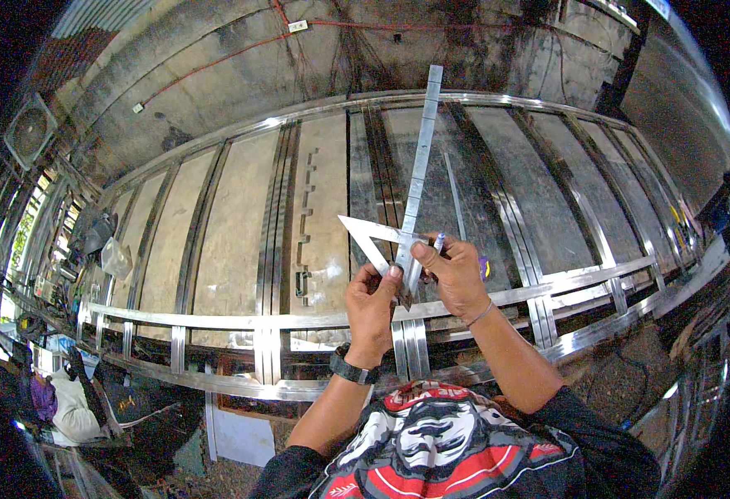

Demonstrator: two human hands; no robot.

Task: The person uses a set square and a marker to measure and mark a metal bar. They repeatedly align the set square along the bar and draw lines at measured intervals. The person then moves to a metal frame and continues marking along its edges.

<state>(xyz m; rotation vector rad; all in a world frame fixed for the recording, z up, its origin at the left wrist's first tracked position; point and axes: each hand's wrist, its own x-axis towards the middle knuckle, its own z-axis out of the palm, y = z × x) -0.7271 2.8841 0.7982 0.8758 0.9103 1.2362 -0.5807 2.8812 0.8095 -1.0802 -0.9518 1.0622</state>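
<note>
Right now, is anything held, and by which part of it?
A metal square: the left hand pinches the triangular head at its lower end; the right hand grips near the ruler joint. A pen-like thing also appears tucked there.

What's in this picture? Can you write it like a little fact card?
Left hand: grips the triangular part of a metal square
Right hand: holds the same square, plus a pen-like stick
Left wrist: black watch
Under the square: shiny metal frame with many crossbars
Beyond the frame: stained grey wall
</note>
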